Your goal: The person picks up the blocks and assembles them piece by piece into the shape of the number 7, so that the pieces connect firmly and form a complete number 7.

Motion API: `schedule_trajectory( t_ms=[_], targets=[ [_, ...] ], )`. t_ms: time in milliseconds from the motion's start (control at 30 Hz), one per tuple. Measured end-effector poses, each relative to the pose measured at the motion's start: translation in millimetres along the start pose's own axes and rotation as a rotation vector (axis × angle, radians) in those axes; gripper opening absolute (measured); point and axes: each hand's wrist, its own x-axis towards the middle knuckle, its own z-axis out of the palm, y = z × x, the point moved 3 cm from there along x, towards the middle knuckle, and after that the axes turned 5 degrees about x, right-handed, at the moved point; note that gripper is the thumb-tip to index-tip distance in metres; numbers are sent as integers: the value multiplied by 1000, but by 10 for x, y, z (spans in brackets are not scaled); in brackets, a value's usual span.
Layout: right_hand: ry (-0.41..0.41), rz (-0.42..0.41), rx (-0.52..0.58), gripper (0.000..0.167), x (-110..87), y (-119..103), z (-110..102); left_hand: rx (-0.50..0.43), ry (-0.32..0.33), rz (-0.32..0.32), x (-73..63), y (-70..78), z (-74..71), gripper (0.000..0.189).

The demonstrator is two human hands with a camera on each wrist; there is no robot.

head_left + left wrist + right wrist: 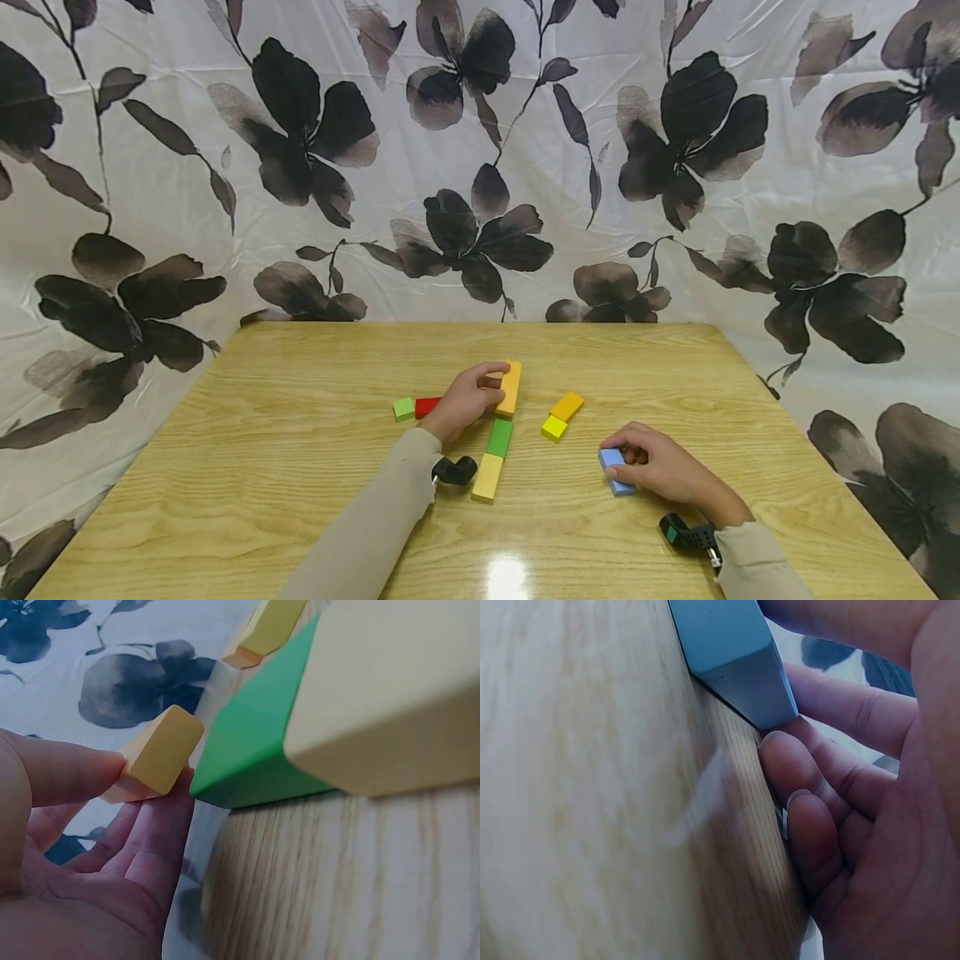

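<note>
My left hand (467,402) pinches a long orange block (511,388) between thumb and fingers, as the left wrist view also shows. In line below it lie a green block (500,438) and a pale yellow block (488,478), end to end on the table. To the right, my right hand (662,467) holds a blue block (617,472) with thumb and fingers at its edges. In the right wrist view, the blue block (727,660) lies against the wood, and two fingers are curled beside it.
Behind the left hand lie a red block (427,407), partly hidden, and a light green cube (403,408). A short orange block (567,406) touches a bright yellow block (554,428) between the hands. Floral cloth (465,167) hangs behind the wooden table (247,467).
</note>
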Motion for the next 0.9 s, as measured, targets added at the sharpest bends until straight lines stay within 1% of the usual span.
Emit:
schedule_trajectory(
  t_ms=[200,467,767,900],
  targets=[
    [-2,1,-3,34,3,9,4,19,-6,-9,9,-12,-10,47],
    [4,8,6,35,6,5,-6,68,-35,5,33,-33,1,44],
    [2,12,11,34,13,18,-9,102,-41,8,36,-32,-9,43],
    [7,13,6,34,9,23,-11,112,-38,3,33,-9,4,43]
  ],
)
